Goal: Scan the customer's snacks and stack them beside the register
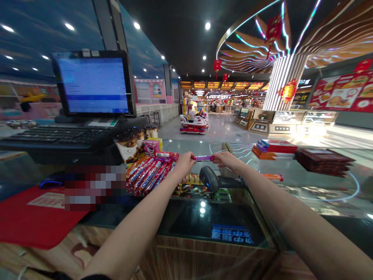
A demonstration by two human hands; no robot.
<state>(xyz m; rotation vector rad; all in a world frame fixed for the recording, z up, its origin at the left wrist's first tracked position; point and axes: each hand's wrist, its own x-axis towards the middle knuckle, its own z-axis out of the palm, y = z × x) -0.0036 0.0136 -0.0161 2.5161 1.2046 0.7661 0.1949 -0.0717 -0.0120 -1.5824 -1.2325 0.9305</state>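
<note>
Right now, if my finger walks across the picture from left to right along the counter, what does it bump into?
red mat → Mentos rolls → left hand → purple candy stick → right hand → stacked red and orange packs → dark brown packs

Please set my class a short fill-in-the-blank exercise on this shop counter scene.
The left hand and right hand pinch the ends of a ____ candy roll.
Beside them, a pile of ____ rolls lies on the glass counter.
A computer monitor stands to the ____ of the hands.

Missing words: purple; Mentos; left.
</note>
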